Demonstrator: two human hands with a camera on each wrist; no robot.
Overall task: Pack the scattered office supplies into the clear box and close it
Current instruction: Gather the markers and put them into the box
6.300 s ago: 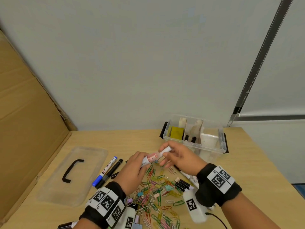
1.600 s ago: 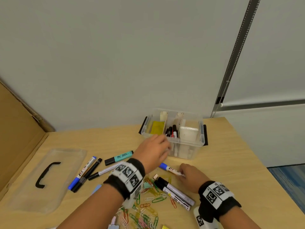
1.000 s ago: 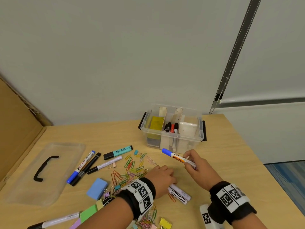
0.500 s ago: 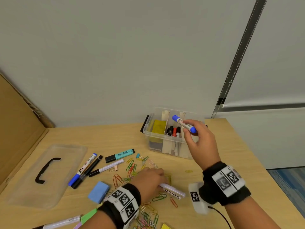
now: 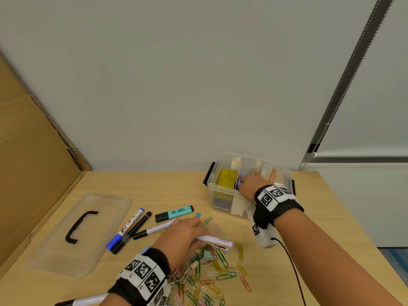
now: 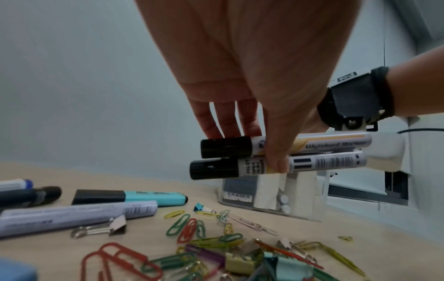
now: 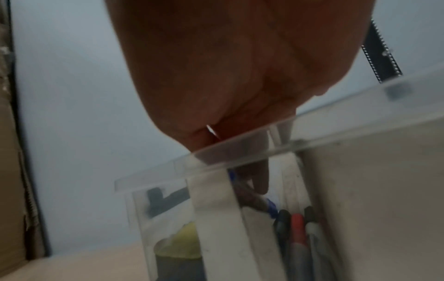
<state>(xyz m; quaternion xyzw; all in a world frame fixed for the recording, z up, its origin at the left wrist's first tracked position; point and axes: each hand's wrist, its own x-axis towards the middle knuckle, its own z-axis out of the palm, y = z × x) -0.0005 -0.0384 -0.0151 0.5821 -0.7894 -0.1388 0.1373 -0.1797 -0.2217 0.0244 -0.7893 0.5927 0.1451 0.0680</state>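
Markers (image 6: 283,154) are sitting in your left hand (image 5: 183,237): two black-capped whiteboard markers, stacked one above the other, with your thumb and fingers (image 6: 211,121) curling round their barrels just above the paper clips (image 5: 212,274) on the table (image 5: 320,221). Your right hand (image 5: 251,186) is reaching down into the middle compartment of the clear box (image 5: 223,191), its fingertips pinching a blue-capped marker (image 7: 269,204) beside a red and darker markers standing there; two fingers are pointing up. That box is sitting open near the table's far edge, yellow notes (image 5: 227,180) in its left compartment. Its lid (image 5: 106,221) is lying well apart to the left, beside three loose pens (image 5: 132,228) and a teal highlighter (image 5: 176,214).
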